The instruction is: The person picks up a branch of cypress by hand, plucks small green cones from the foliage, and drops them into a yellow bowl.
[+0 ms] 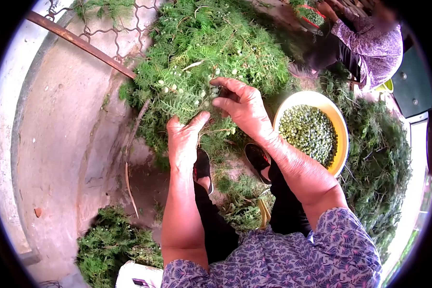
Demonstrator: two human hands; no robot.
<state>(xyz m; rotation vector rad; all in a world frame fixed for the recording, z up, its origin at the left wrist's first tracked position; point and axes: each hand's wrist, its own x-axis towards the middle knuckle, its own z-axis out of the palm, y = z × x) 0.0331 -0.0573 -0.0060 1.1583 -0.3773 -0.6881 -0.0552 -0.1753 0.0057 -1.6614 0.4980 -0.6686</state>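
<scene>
My left hand (183,139) is closed on a leafy evergreen sprig (177,103), thumb and forefinger pinching its lower stem. Pale green cones (170,88) cluster along this sprig. At its right side, my right hand (245,103) is curled, with forefinger and thumb around a few green cones (213,94); its other fingers are partly hidden. Right of my right forearm stands a yellow bucket (344,144) holding many loose green cones (307,132).
A big heap of cut evergreen branches (225,43) lies ahead, with more branches (374,158) at the right and a smaller pile (113,240) lower left. A rusty metal bar (81,44) juts in from the left. Another person (374,45) sits far right beside a red-rimmed container (312,18).
</scene>
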